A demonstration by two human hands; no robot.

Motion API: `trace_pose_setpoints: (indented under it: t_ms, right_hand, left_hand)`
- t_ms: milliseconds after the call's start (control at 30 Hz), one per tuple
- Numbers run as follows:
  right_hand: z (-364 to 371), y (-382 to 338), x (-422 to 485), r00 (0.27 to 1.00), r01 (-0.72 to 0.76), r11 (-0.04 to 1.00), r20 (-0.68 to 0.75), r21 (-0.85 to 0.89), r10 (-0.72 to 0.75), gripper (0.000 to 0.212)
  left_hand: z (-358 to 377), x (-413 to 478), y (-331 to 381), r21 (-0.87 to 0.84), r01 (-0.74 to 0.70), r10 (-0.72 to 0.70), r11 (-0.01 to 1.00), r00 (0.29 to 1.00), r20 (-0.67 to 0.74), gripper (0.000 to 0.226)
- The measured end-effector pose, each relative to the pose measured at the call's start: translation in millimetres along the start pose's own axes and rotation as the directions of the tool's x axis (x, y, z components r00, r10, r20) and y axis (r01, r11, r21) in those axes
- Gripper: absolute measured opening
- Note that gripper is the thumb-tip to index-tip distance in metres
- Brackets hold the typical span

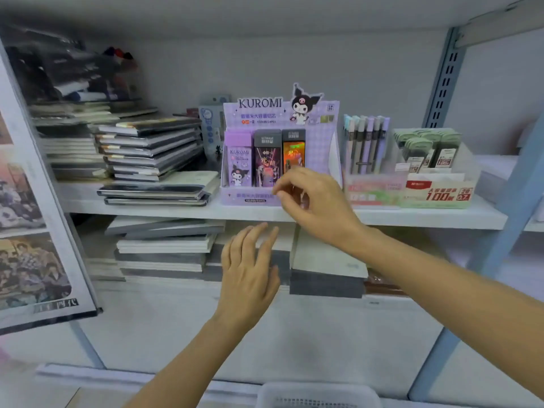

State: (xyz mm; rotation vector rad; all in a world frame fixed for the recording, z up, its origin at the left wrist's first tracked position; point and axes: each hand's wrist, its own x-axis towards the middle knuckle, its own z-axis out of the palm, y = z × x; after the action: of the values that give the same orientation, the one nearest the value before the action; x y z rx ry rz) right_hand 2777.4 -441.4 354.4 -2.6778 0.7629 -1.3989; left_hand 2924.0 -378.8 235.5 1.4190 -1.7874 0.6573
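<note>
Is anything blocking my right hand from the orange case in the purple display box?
Nothing visible does. The right hand is directly in front of the orange case, hiding its lower part.

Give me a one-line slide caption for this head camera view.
Right hand reaches to a purple Kuromi display box on a stationery shelf; left hand hovers open below.

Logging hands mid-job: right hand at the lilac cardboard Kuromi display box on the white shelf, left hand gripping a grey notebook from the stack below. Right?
Not quite: in the head view the left hand grips nothing; its fingers are straight, in front of the stack of grey notebooks below. The right hand is at the lilac cardboard Kuromi display box on the white shelf.
</note>
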Motion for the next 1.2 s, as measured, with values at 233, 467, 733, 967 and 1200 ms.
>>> trace_pose_setpoints:
  t_ms: [233,467,733,967,1200]
  right_hand:
    - [93.2,21.4,-148.0,0.886,-0.340,0.930,0.380,0.137,0.267,0.007]
    - [174.3,75.3,-309.2,0.367,-0.646,0.746,0.791,-0.163,0.490,0.015]
    - [224.4,66.0,-425.6,0.093,-0.584,0.755,0.900,-0.297,0.426,0.032]
    - [241.2,62.7,-436.7,0.159,-0.460,0.847,0.914,-0.266,0.373,0.024]
    - [224.9,80.5,-417.2,0.201,-0.774,0.617,0.868,-0.143,0.453,0.009]
  left_hand:
    - [61.1,-145.4,6.9,-0.040,0.169,-0.139,0.985,0.904,0.405,0.050]
    - [98.2,-281.9,7.3,0.116,0.152,-0.175,0.982,0.475,0.862,0.062]
    - [106.5,-332.9,15.4,0.051,0.192,-0.137,0.980,0.467,0.874,0.071]
    - [109.6,-344.1,10.8,-0.003,0.287,-0.155,0.958,0.525,0.837,0.058]
    - [111.3,-331.3,6.8,-0.043,0.383,-0.212,0.923,0.596,0.775,0.027]
